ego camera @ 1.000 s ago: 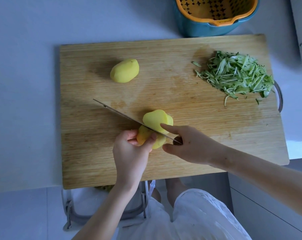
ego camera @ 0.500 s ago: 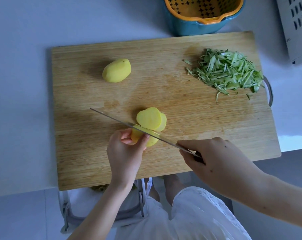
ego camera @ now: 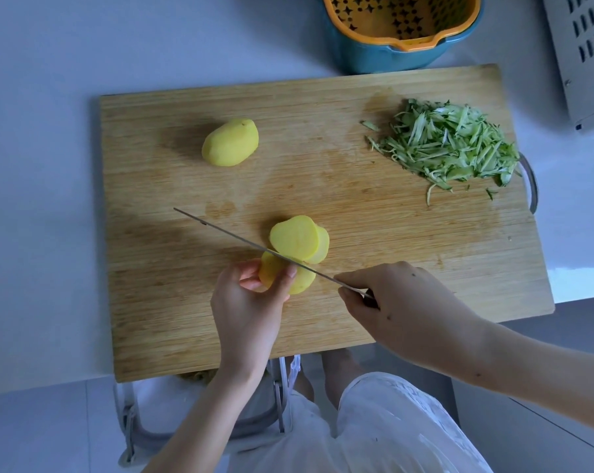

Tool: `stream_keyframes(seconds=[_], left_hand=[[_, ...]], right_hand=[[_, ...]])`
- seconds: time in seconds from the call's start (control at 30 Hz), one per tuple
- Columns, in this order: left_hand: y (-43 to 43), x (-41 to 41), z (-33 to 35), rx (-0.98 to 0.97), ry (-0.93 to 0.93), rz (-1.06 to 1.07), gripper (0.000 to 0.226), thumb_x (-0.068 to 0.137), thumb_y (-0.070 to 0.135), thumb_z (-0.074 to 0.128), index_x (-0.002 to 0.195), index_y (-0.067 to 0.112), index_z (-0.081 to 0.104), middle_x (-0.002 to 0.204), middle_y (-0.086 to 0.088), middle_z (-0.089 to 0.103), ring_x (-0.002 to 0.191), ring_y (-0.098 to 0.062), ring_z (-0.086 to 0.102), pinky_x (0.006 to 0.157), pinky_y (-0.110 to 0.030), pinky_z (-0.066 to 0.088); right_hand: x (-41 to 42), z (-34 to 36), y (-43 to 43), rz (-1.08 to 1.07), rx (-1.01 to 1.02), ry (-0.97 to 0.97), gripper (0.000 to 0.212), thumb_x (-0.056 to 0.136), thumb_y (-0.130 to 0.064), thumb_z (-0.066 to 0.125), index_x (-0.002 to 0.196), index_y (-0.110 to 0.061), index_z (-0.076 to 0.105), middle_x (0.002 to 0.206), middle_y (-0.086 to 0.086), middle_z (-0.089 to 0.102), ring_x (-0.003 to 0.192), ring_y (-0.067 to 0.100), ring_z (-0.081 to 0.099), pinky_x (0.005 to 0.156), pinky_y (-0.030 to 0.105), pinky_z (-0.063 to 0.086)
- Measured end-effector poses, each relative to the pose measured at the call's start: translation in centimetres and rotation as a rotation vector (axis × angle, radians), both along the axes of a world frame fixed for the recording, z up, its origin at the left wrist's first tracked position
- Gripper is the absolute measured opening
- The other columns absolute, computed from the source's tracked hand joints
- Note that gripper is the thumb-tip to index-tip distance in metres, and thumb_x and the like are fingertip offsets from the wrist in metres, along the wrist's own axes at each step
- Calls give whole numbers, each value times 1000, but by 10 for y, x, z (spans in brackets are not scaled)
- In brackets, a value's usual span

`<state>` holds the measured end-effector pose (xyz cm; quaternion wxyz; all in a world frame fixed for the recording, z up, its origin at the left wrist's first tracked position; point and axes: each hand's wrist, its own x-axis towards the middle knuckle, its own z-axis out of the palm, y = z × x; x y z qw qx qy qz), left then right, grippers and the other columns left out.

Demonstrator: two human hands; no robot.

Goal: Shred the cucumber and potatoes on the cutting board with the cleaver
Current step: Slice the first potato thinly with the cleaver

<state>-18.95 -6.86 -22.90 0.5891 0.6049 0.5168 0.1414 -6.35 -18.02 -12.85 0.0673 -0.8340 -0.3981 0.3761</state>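
Only one camera is here, worn on the person's head. It looks down almost vertically, tilted a little forward, from above the near edge of the board (ego camera: 357,216). It is near: the board takes most of the frame's width, with the table (ego camera: 39,165) around it. The left hand (ego camera: 247,312) and the right hand (ego camera: 401,308) come in from the bottom edge. The top edge cuts a bowl (ego camera: 374,59); the bottom shows the person's lap (ego camera: 391,431) and the floor (ego camera: 50,431). The wide lens slightly curves the outer lines.
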Motion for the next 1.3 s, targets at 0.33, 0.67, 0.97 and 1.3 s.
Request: stream_keyframes(seconds=[0.33,0.67,0.97,1.3], left_hand=[[0,-2,-11,-40,26,27,58,52,59,80,92,19,66,94,-4,71,86,-25,70,75,-50,56],[0,-2,-11,-37,26,10,51,54,56,80,89,21,68,91,-2,72,85,-24,70,76,-49,56],[0,-3,-12,33,13,-3,53,55,61,77,85,18,67,84,-3,72,79,-26,71,74,-50,56],[0,-8,-22,34,-28,-10,69,53,71,77,90,14,68,77,-13,63,82,-32,68,76,-50,56]], right_hand=[[1,-48,27,-8,-36,25,27,94,-23,40,110,-18,62,79,1,64,64,20,52,58,29,42],[10,-42,22,-131,40,361,52,85,-10,52,124,-43,43,54,-12,43,48,3,41,52,21,38],[3,-19,12,-20,-15,84,32,95,-41,40,109,-24,63,64,-8,55,59,8,50,61,30,44],[-3,16,-18,-15,-24,-20,26,95,-37,36,81,-23,53,56,-4,45,52,15,42,51,25,36]])
